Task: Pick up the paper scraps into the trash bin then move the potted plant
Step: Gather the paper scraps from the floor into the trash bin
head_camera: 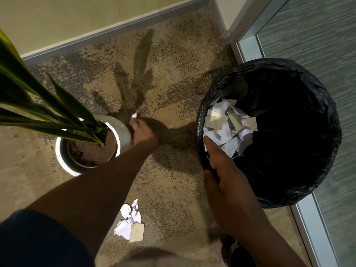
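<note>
A trash bin (300, 189) lined with a black bag stands on the right, holding several white and tan paper scraps (229, 128). My right hand (223, 174) grips the bin's near rim, thumb inside. My left hand (142, 132) reaches down beside the potted plant (88, 143) and pinches a small white paper scrap (134, 115) at its fingertips. The plant has long green leaves in a white pot. A small pile of crumpled paper scraps (130, 222) lies on the carpet near me.
Beige speckled carpet (169, 78) covers the floor. A wall with a grey baseboard (107, 31) runs along the back. A glass door with a metal frame (248, 49) stands right behind the bin.
</note>
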A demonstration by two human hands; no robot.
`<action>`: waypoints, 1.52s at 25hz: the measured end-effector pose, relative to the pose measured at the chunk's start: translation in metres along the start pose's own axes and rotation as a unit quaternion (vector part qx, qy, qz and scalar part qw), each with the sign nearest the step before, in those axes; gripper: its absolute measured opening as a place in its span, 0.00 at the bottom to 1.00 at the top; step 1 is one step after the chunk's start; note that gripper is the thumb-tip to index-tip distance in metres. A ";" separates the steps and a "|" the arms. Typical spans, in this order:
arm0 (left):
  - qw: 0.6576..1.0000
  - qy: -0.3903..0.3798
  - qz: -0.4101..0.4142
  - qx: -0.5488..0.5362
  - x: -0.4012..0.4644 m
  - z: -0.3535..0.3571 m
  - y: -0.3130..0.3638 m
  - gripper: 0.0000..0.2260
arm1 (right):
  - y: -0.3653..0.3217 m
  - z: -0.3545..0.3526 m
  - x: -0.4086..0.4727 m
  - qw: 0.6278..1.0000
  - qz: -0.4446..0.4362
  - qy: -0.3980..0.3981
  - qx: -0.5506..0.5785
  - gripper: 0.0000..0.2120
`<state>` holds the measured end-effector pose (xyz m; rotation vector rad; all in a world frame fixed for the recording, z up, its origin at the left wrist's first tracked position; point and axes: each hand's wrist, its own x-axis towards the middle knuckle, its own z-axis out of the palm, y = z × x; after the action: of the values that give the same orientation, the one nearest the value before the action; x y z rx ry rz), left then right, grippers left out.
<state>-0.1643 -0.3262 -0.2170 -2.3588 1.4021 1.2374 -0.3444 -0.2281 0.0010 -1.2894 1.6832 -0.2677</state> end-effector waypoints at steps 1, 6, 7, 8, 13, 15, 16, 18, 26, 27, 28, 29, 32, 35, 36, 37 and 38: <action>0.996 0.022 0.016 -0.081 -0.013 0.001 0.001 0.30 | 0.000 0.000 0.000 1.000 0.002 0.001 0.006 0.32; 0.915 0.134 0.074 -0.374 -0.096 -0.025 0.025 0.18 | -0.012 0.003 -0.004 0.998 0.003 0.040 0.048 0.30; 0.883 0.149 0.086 -0.436 -0.116 -0.038 0.031 0.12 | -0.014 0.003 -0.005 0.997 0.000 0.053 0.058 0.29; 0.858 0.155 0.106 -0.478 -0.136 -0.052 0.037 0.08 | -0.017 0.003 -0.006 0.995 -0.001 0.068 0.074 0.28; 0.784 0.047 0.184 -0.590 -0.201 -0.084 0.060 0.09 | -0.030 -0.002 -0.015 0.915 0.055 0.110 0.384 0.21; 0.781 -0.006 0.192 -0.594 -0.211 -0.080 0.067 0.10 | -0.032 -0.006 -0.017 0.877 0.076 0.143 0.452 0.17; 0.787 -0.022 0.197 -0.584 -0.214 -0.075 0.071 0.09 | -0.032 -0.008 -0.019 0.872 0.088 0.170 0.450 0.14; 0.806 -0.040 0.192 -0.559 -0.217 -0.063 0.082 0.09 | -0.027 -0.012 -0.022 0.868 0.121 0.224 0.426 0.12; 0.901 -0.135 0.136 -0.389 -0.216 -0.036 0.113 0.19 | -0.003 -0.025 -0.027 0.818 0.209 0.255 0.473 0.21; 0.898 -0.142 0.136 -0.393 -0.216 -0.035 0.111 0.20 | -0.002 -0.024 -0.027 0.816 0.210 0.253 0.475 0.22; 0.894 -0.151 0.136 -0.399 -0.217 -0.035 0.109 0.20 | -0.002 -0.021 -0.027 0.817 0.210 0.248 0.477 0.23; 0.889 -0.159 0.134 -0.408 -0.220 -0.037 0.106 0.21 | -0.002 -0.018 -0.027 0.819 0.206 0.247 0.476 0.24; 0.872 -0.161 0.144 -0.439 -0.227 -0.043 0.091 0.21 | -0.008 -0.010 -0.030 0.828 0.182 0.256 0.464 0.22; 0.852 -0.110 0.154 -0.488 -0.225 -0.050 0.054 0.16 | -0.019 0.005 -0.037 0.853 0.133 0.253 0.437 0.17; 0.847 -0.083 0.149 -0.503 -0.221 -0.052 0.034 0.14 | -0.021 0.015 -0.041 0.865 0.117 0.241 0.425 0.15; 0.846 -0.054 0.140 -0.512 -0.217 -0.052 0.013 0.13 | -0.022 0.026 -0.045 0.875 0.104 0.222 0.418 0.13; 0.850 -0.027 0.130 -0.510 -0.211 -0.050 -0.010 0.13 | -0.021 0.038 -0.050 0.886 0.099 0.198 0.408 0.13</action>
<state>-0.1763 -0.2023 -0.0392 -2.6664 1.2140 2.6190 -0.3030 -0.1811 0.0228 -0.4373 1.7159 -1.0469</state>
